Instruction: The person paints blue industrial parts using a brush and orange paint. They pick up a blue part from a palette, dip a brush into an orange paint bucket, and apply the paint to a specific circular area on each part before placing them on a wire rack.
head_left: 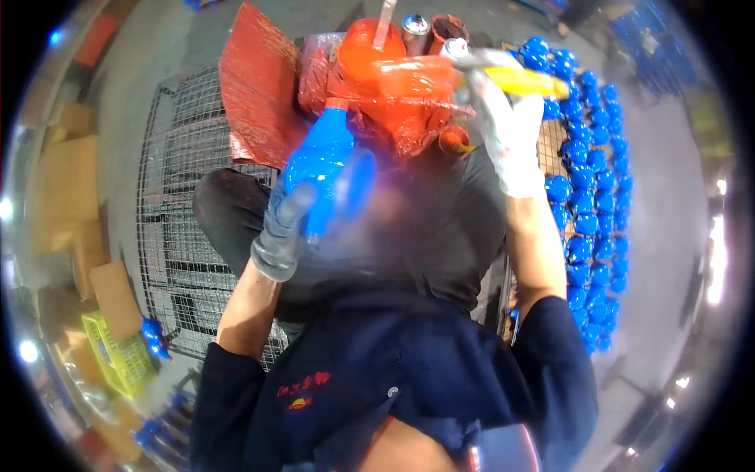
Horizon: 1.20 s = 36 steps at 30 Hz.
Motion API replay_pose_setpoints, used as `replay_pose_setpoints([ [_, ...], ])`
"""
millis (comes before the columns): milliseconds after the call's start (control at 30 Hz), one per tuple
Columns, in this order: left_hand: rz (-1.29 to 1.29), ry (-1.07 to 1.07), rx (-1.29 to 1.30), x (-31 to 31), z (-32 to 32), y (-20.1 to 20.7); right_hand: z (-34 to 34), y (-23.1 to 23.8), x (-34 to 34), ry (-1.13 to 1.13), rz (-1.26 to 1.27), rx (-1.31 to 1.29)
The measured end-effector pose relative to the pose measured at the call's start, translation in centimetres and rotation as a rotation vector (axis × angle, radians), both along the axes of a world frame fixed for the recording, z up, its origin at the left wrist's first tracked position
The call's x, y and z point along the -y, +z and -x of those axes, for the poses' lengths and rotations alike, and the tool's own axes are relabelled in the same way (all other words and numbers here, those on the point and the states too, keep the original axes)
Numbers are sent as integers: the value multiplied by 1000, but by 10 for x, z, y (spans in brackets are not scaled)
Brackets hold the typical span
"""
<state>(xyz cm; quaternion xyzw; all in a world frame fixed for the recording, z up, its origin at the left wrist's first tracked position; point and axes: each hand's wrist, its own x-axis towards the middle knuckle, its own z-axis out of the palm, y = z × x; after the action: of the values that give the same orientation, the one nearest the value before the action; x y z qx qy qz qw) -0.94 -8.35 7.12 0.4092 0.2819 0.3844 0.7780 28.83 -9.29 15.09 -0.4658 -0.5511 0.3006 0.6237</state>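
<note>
Gripping a blue fitting (321, 153), the grey-gloved left hand (281, 224) held it tilted over the dark trousers (464, 224) of the seated person, its red end pointing away toward the paint. The white-gloved right hand (510, 130) was closed around a yellow-handled tool (531, 82), probably a brush; motion blur hid its exact shape, and I could not tell whether its head touched the orange tub (363, 59), where a stick (384, 27) stood upright.

The step in hand looked like coating the fitting's end red, with the tool being loaded or wiped beside the tub. The next move seemed to call for either bringing the tool back to that end with a steady left grip or, if the coat was complete, setting the fitting down without smearing its wet tip.

A red-stained board (259, 86) leaned left of the tub, above a wire mesh rack (185, 204). Rows of blue pieces (583, 200) lay to the right, well apart from the held fitting.
</note>
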Motion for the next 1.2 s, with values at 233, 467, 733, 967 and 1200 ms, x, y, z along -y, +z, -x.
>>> replay_pose_setpoints([
  [233, -1123, 136, -1050, 15, -15, 23, 33, 64, -28, 254, 413, 663],
  [467, -1473, 84, -1126, 21, -20, 28, 30, 31, -38, 413, 298, 832],
  [733, -842, -37, -905, 24, -17, 26, 30, 22, -2, 304, 197, 838],
  [967, 31, -120, -178, 15, -1, 20, 18, -21, 18, 155, -138, 412],
  [1200, 748, -411, 1067, 15, -34, -26, 16, -106, 10, 181, -109, -232],
])
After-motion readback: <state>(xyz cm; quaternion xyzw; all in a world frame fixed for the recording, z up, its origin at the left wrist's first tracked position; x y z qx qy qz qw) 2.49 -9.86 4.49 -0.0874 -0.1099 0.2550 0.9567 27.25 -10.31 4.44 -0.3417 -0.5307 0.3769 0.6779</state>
